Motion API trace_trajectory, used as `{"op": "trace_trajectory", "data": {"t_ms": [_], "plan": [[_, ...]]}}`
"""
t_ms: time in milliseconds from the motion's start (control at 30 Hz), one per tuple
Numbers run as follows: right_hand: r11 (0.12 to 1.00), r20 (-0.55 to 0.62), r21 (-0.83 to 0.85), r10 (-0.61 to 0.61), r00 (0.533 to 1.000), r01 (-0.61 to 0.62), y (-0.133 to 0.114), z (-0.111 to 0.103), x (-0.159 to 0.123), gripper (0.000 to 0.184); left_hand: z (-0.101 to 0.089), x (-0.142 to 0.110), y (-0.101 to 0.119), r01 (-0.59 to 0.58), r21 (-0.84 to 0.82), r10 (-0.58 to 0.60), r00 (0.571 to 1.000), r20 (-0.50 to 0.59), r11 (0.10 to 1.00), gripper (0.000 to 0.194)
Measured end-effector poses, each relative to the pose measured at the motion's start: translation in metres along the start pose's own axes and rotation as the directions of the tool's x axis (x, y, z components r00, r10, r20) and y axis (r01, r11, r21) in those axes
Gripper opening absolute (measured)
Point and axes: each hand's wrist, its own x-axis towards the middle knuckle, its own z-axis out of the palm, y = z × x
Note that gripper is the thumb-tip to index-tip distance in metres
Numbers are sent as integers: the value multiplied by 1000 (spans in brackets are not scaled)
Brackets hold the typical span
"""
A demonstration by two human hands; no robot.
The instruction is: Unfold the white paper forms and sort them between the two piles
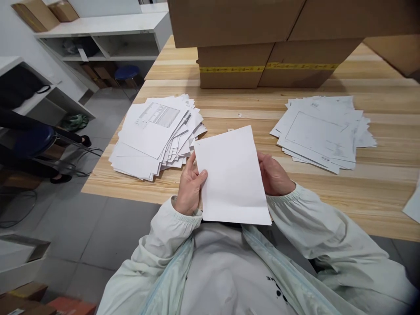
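A small stack of white paper sheets [231, 175] is held up over the table's front edge, its blank side facing me. My left hand [190, 186] grips the left edge, thumb on top and fingers behind. At the right edge, my right hand [274, 175] curls around the sheets with its fingers partly hidden behind them. Beyond my left hand lies a thick, uneven pile of printed papers [151, 131]. To the right of my right hand rests another loose pile of papers [323, 131] with line drawings.
Large cardboard boxes [236, 61] with yellow tape stand at the back of the wooden table [229, 107]. White shelves [108, 26] are at the far left. A person's legs [62, 131] show near a blue stool [33, 140]. Another sheet [414, 203] lies at the right edge.
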Motion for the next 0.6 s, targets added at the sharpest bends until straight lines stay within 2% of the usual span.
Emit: {"op": "trace_trajectory", "data": {"t_ms": [133, 233, 367, 600], "plan": [[999, 60, 4, 36, 998, -36, 3, 0, 1, 67, 3, 2, 2, 44, -42, -45, 998, -31, 998, 96], [999, 62, 29, 39, 997, -41, 7, -3, 2, 64, 5, 2, 1, 30, -42, -32, 999, -41, 999, 92], [997, 76, 70, 21, 997, -26, 9, -5, 2, 71, 4, 3, 0, 25, -23, -26, 999, -37, 999, 89], [999, 54, 40, 15, 998, -17, 10, -5, 3, 74, 1, 5, -2, 28, -7, -28, 999, -24, 1000, 85]]}}
